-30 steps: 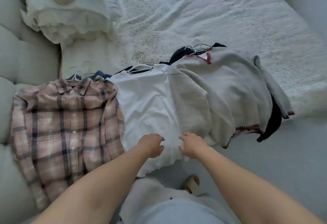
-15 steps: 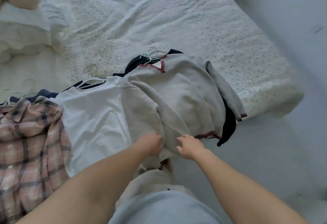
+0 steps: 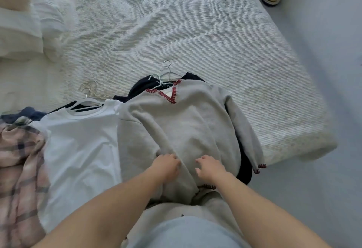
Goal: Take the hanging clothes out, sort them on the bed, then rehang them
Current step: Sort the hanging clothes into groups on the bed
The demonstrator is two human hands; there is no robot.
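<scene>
Clothes on hangers lie in overlapping piles along the near edge of the bed [image 3: 195, 22]: a pink plaid shirt [image 3: 17, 159] at the left, a white T-shirt [image 3: 78, 140] beside it, and a grey V-neck sweater with red stitching [image 3: 186, 120] on top of a dark navy garment [image 3: 143, 86]. White hangers [image 3: 164, 73] poke out at the collars. So the taking-out looks done, and the sorting seems under way or nearly finished; rehanging is not yet begun. The left hand [image 3: 166, 166] rests with curled fingers on the sweater's folded sleeve, though whether it pinches the fabric I cannot tell. The right hand [image 3: 210, 166] lies just beside it on the sweater's front, fingers loosely spread, gripping nothing.
</scene>
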